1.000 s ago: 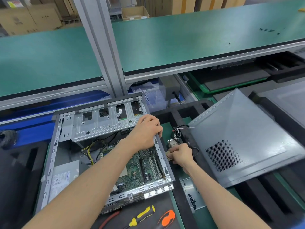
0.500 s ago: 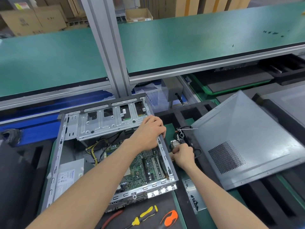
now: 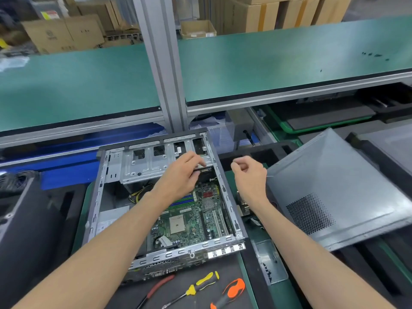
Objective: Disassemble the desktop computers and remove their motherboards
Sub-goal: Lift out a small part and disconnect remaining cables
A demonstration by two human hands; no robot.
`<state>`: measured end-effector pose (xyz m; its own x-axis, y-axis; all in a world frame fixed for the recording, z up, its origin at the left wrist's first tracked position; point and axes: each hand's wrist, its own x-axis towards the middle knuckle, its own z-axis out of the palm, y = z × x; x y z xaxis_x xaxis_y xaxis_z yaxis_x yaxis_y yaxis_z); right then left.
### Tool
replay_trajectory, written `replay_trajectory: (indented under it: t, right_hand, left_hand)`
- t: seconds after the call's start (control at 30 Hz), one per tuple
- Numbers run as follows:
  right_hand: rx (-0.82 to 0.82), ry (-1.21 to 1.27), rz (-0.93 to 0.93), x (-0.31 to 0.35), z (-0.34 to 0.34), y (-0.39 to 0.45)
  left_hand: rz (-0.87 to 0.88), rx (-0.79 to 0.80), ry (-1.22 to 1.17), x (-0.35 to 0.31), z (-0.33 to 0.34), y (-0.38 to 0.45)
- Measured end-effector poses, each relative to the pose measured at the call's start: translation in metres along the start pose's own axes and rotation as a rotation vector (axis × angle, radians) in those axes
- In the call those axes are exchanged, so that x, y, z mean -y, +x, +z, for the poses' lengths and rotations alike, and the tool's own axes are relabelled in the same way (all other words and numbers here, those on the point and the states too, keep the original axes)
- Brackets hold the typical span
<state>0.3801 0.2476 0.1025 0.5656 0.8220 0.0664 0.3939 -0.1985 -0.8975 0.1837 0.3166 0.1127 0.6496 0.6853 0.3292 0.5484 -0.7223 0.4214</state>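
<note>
Head view: left hand (image 3: 180, 175) reaches into the open computer case (image 3: 165, 197), fingers curled on a dark part at the near edge of the metal drive cage (image 3: 156, 161), gripping it; what exactly the part is, cannot tell. Right hand (image 3: 248, 175) hovers just right of the case wall, above the foam, fingers loosely curled with thumb and forefinger close together; a thin pale strand shows beside it, but whether it pinches anything, cannot tell. Both forearms bare, coming in from the bottom edge.

Case lies on its side, open face up, on the surface in front of the person. Green motherboard (image 3: 194, 217) sits inside, flat on the case floor, in the right half, socket and slots visible. Power supply (image 3: 111, 219) in the left half, yellow and black cables (image 3: 139, 194) between it and the board. Drive cage spans the far end of the case.

Grey side panel (image 3: 330, 188) with perforated vent lies tilted to the right of the case, resting on black foam (image 3: 256, 152). Near edge: screwdriver with yellow-black handle (image 3: 200, 284), orange-handled tool (image 3: 231, 291), red-handled tool (image 3: 156, 288), all on a dark mat just in front of the case. Small metal bracket (image 3: 270, 262) lies right of them. Green shelf (image 3: 267, 63) above, aluminium post (image 3: 165, 74) in the middle, cardboard boxes (image 3: 62, 34) behind.
</note>
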Motion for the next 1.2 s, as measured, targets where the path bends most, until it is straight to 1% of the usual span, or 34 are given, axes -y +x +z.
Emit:
replay_trajectory:
  t: [0.13,0.27,0.3,0.33,0.4,0.47,0.5,0.57,0.7,0.9,0.97,1.07,1.2]
  right_hand:
    - [0.013,0.028,-0.209,0.033,0.016,-0.007]
    - [0.140,-0.107,-0.411,0.040,0.044,-0.023]
    - [0.212,-0.152,-0.437,0.039,0.051,-0.027]
    - [0.317,-0.215,-0.450,0.038,0.059,-0.031]
    - [0.590,-0.418,-0.441,0.033,0.075,-0.038]
    - [0.833,-0.616,-0.390,0.025,0.088,-0.046]
    - [0.917,-0.675,-0.363,0.021,0.091,-0.050]
    - [1.008,-0.735,-0.333,0.015,0.096,-0.055]
    - [1.073,-0.777,-0.317,0.012,0.097,-0.059]
    - [1.149,-0.883,-0.312,0.009,0.092,-0.061]
    - [1.148,-0.899,-0.319,0.009,0.091,-0.061]
    - [1.106,-0.909,-0.337,0.011,0.093,-0.062]
    - [1.173,-0.983,-0.336,0.008,0.095,-0.064]
  left_hand:
    - [-0.170,0.059,0.035,0.018,-0.018,-0.022]
    - [-0.329,0.172,0.081,0.024,-0.026,-0.038]
    - [-0.347,0.215,0.104,0.024,-0.026,-0.041]
    - [-0.365,0.273,0.137,0.025,-0.025,-0.044]
    - [-0.420,0.391,0.214,0.027,-0.023,-0.050]
    - [-0.478,0.500,0.274,0.031,-0.021,-0.057]
    - [-0.492,0.547,0.298,0.034,-0.019,-0.061]
    - [-0.507,0.598,0.352,0.038,-0.018,-0.069]
    - [-0.531,0.605,0.437,0.038,-0.016,-0.076]
    - [-0.495,0.632,0.509,0.035,-0.010,-0.079]
    - [-0.478,0.625,0.531,0.034,-0.009,-0.079]
    - [-0.459,0.616,0.550,0.034,-0.007,-0.079]
    - [-0.443,0.615,0.565,0.034,-0.006,-0.079]
